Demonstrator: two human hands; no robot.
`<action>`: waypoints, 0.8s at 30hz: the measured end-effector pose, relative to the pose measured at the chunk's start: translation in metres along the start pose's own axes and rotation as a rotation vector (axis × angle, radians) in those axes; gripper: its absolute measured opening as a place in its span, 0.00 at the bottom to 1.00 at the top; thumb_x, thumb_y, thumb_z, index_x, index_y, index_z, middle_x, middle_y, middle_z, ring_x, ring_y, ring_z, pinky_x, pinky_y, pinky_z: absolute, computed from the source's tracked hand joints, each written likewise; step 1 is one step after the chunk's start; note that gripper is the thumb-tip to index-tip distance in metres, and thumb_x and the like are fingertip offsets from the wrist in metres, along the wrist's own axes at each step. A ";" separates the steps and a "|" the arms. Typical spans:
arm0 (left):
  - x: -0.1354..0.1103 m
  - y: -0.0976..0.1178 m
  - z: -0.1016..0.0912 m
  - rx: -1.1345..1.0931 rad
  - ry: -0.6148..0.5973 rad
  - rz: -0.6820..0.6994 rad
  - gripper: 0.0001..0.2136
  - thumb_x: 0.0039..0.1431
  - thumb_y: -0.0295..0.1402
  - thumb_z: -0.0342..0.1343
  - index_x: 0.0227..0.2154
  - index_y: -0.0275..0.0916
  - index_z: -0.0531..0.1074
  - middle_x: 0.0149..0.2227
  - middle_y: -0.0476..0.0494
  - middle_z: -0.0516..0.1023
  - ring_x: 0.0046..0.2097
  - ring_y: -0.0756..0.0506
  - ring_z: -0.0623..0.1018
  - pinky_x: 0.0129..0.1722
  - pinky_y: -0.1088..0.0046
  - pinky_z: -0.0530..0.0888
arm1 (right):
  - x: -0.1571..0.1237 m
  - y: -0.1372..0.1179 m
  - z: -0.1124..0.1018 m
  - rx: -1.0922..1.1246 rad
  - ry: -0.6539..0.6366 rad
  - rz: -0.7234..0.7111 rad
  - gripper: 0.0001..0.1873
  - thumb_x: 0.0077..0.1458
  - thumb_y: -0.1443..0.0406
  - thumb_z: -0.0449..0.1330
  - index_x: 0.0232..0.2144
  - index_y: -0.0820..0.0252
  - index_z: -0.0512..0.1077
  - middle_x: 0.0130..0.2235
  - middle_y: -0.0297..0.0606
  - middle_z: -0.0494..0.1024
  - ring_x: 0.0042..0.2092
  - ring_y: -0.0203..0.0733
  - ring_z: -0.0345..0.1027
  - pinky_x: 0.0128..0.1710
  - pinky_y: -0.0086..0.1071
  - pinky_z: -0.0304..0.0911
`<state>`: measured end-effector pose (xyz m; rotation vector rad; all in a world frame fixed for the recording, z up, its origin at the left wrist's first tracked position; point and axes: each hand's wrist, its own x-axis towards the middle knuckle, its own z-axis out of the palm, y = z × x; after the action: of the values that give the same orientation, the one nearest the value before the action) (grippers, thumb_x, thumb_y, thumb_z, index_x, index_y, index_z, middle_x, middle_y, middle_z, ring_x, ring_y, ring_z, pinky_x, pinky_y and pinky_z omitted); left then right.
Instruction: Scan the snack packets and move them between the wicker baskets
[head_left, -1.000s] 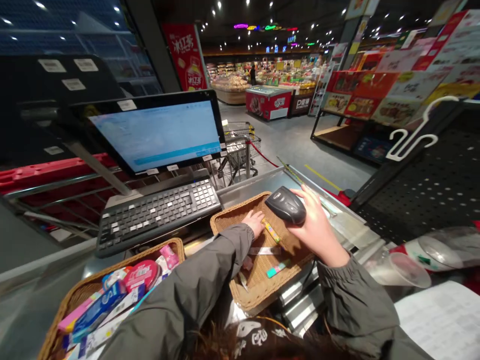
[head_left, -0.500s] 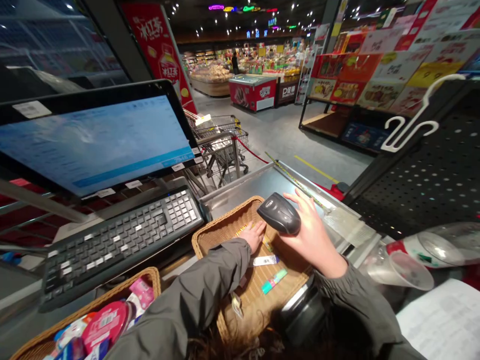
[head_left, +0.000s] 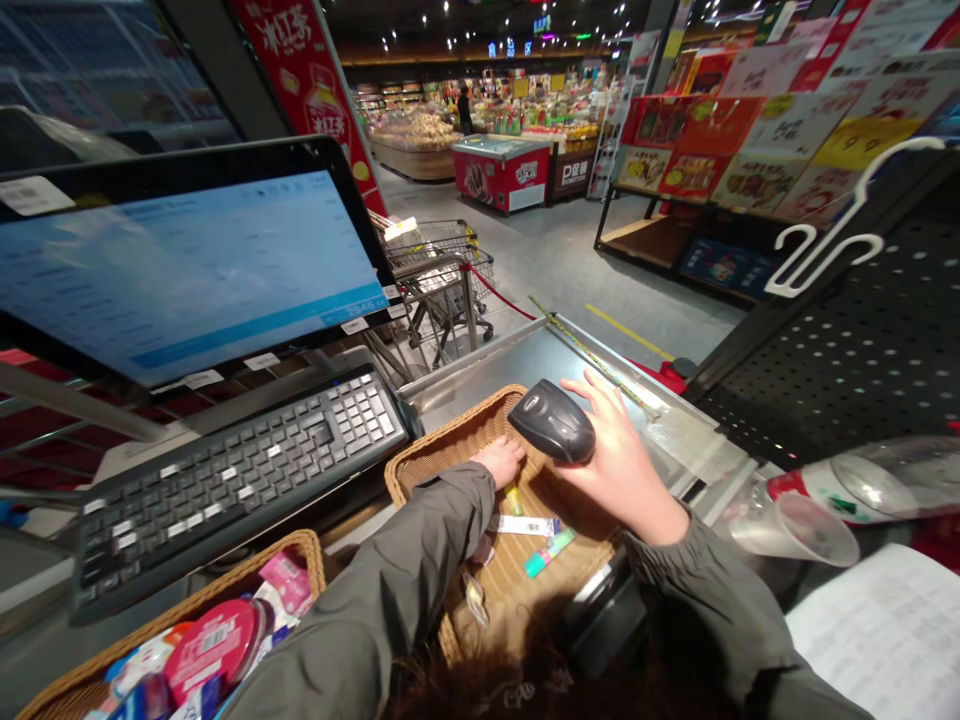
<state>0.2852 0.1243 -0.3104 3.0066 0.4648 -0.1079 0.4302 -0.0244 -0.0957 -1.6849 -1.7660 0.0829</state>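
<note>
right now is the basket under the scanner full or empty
Nearly empty: the basket is mostly bare weave, a few packets by the left hand, under the scanner.

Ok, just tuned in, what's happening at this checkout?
A person is at a metal counter. The right hand holds a scanner over a wicker basket. The left hand is down in that basket at a small yellow pack; its grip is hidden. Other small packs lie loose nearby. A second basket, by the keyboard, is full of goods.
</note>
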 end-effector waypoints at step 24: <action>-0.024 0.021 0.001 -0.008 -0.122 -0.095 0.20 0.61 0.31 0.51 0.56 0.38 0.71 0.68 0.40 0.58 0.68 0.36 0.58 0.68 0.45 0.44 | -0.005 -0.002 -0.004 -0.002 0.023 -0.028 0.21 0.46 0.63 0.61 0.45 0.60 0.72 0.60 0.51 0.67 0.68 0.65 0.46 0.64 0.68 0.43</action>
<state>0.2684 0.0970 -0.3074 2.9481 0.5936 -0.2947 0.4296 -0.0304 -0.0936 -1.6556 -1.7723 0.0492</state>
